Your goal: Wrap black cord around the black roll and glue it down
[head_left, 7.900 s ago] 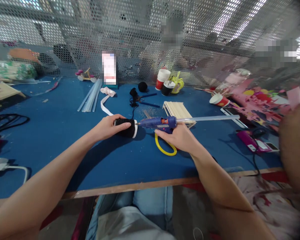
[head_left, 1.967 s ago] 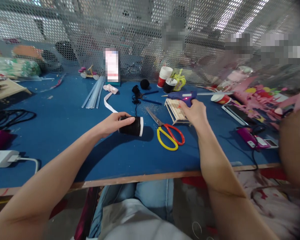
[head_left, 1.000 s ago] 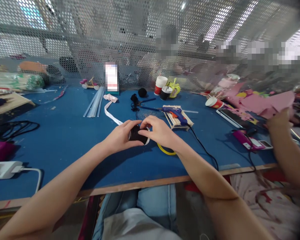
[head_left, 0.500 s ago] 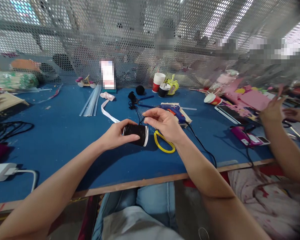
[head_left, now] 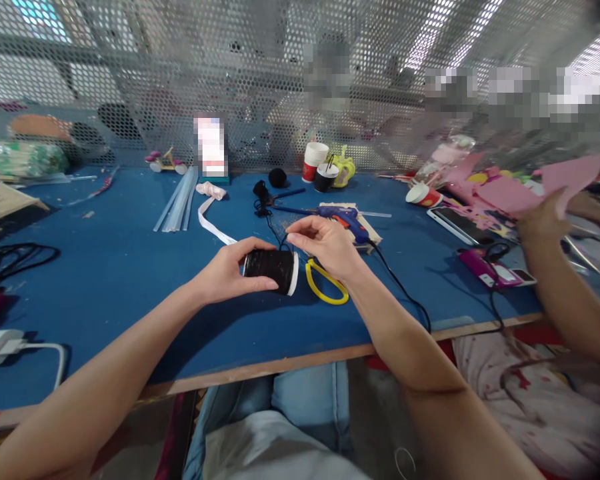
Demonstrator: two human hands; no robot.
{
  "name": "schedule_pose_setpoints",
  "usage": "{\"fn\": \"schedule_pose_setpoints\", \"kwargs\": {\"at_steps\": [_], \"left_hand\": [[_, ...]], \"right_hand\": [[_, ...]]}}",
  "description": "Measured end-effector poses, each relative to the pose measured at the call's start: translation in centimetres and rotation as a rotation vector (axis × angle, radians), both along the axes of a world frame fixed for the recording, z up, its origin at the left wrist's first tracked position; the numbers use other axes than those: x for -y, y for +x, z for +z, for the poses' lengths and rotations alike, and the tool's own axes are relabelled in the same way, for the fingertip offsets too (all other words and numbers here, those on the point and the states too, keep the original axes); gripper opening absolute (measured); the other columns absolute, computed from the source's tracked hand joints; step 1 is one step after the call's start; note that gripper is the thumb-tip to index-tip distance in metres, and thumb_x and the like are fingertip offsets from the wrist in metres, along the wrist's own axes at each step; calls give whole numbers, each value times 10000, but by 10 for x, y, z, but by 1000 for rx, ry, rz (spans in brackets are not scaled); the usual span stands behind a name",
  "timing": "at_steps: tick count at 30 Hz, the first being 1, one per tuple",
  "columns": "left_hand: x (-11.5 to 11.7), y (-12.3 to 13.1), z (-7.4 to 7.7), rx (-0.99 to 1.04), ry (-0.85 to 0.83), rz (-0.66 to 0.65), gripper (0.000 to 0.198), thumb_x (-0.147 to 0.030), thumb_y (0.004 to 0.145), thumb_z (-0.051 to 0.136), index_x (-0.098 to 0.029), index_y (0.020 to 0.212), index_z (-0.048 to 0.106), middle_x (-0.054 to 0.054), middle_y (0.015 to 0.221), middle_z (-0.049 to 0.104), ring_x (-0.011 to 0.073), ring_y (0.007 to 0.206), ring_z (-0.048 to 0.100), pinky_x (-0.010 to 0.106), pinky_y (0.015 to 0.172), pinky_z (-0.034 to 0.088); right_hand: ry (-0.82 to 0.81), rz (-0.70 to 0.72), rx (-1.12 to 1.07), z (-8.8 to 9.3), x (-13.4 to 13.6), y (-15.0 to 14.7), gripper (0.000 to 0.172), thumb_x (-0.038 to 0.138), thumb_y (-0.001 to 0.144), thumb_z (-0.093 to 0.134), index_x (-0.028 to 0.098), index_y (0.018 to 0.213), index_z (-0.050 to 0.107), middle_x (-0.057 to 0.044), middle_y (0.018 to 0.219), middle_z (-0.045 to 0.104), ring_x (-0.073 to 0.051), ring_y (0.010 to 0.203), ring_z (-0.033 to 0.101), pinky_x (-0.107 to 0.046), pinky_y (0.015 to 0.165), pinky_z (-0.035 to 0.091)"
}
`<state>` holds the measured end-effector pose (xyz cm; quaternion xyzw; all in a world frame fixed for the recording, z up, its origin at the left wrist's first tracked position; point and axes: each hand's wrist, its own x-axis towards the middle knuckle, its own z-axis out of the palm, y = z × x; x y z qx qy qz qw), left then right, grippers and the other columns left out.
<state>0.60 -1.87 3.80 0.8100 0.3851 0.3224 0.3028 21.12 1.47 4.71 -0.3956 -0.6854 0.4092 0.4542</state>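
Note:
My left hand (head_left: 234, 272) is closed around a black-wrapped paper cup (head_left: 269, 269), thumb in front and fingers behind. The cup lies on its side above the table, its white rim toward the right. Black yarn (head_left: 276, 233) runs from a loose tangle behind it to the fingertips of my right hand (head_left: 325, 245), which pinch the strand just above the cup. Below the right hand are the yellow handles of scissors (head_left: 327, 285), resting on the table. A blue glue gun (head_left: 349, 220) lies behind that hand.
Behind stand a red-and-white paper cup (head_left: 315, 162), a black cup with a handle (head_left: 326, 177) and a phone (head_left: 213, 147). Glue sticks (head_left: 179, 203) and white ribbon (head_left: 213, 223) lie left. At right, another person's hand (head_left: 545, 223) holds pink sheet material (head_left: 573, 177).
The wrapped cup has turned slightly, showing more of its black side, while both my hands keep their grips. The other person's hand has raised a pink sheet.

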Motion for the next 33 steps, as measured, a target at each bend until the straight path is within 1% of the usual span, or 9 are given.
{"fn": "schedule_pose_setpoints", "kwargs": {"at_steps": [7,12,15,21,27,33], "left_hand": [[-1,0,-2,52,164,-29,545,-413,631,716,-150,1069,528,93,1008,604,208,896,580,307,793,459],[-1,-1,-3,57,207,-47,550,-402,622,727,-156,1071,527,97,1006,602,210,911,580,317,807,462],[-2,-1,-3,56,213,-55,551,-391,618,733,-157,1073,528,98,1011,601,209,916,579,317,813,461],[-1,1,-2,113,154,-47,534,-398,619,730,-155,1057,545,97,1002,609,213,908,580,318,806,461],[1,2,-2,183,60,-31,532,-410,619,724,-150,1049,550,85,978,616,198,862,580,284,740,472],[1,3,-2,205,17,-25,524,-398,621,726,-149,1049,557,78,958,623,196,849,577,269,704,470]], "right_hand": [[13,25,-19,-5,-2,1,160,286,697,657,193,819,611,-2,792,622,-106,725,562,-270,715,462],[-20,66,-36,-7,-2,1,144,273,692,660,200,805,609,7,767,611,-105,711,556,-267,698,455],[-40,66,-35,-6,-2,0,136,263,687,659,198,794,608,8,763,611,-105,711,555,-268,697,453],[-88,72,-59,-5,-2,-1,120,226,672,668,187,770,610,17,736,606,-92,691,551,-251,686,441],[-160,77,-119,-7,-3,-2,120,206,657,674,183,759,615,25,712,597,-79,665,540,-236,665,429],[-183,82,-74,-6,-3,-1,135,220,666,660,180,791,628,14,718,600,-86,654,529,-246,654,424]]}}
